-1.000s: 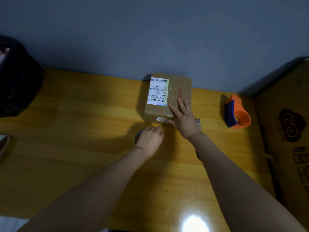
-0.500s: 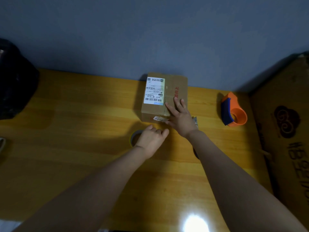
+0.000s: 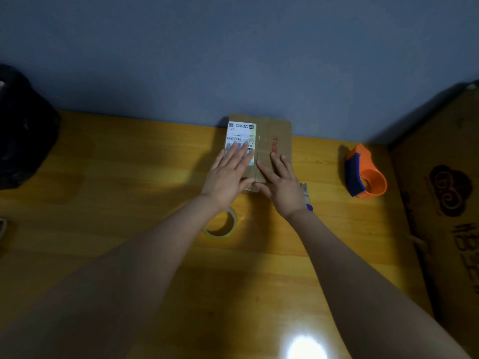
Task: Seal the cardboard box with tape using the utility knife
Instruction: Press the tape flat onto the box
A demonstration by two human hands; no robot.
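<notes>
A small cardboard box (image 3: 280,130) with a white shipping label (image 3: 239,132) stands against the wall on the yellow wooden table (image 3: 103,177). My left hand (image 3: 229,173) lies flat on the label side of the box top, fingers spread. My right hand (image 3: 281,181) lies flat on the right half of the top, beside the centre seam. A roll of clear tape (image 3: 221,225) lies on the table just under my left wrist. A blue-tipped object (image 3: 307,196), probably the utility knife, pokes out from behind my right wrist, mostly hidden.
An orange and blue tape dispenser (image 3: 364,173) sits to the right of the box. A large brown carton (image 3: 445,203) fills the right edge. A black bag (image 3: 23,130) sits at the far left. A lamp glare marks the near table.
My left hand has lifted off the tape roll and come up onto the box's label side. My right hand stays on the box top. The tape roll now lies uncovered.
</notes>
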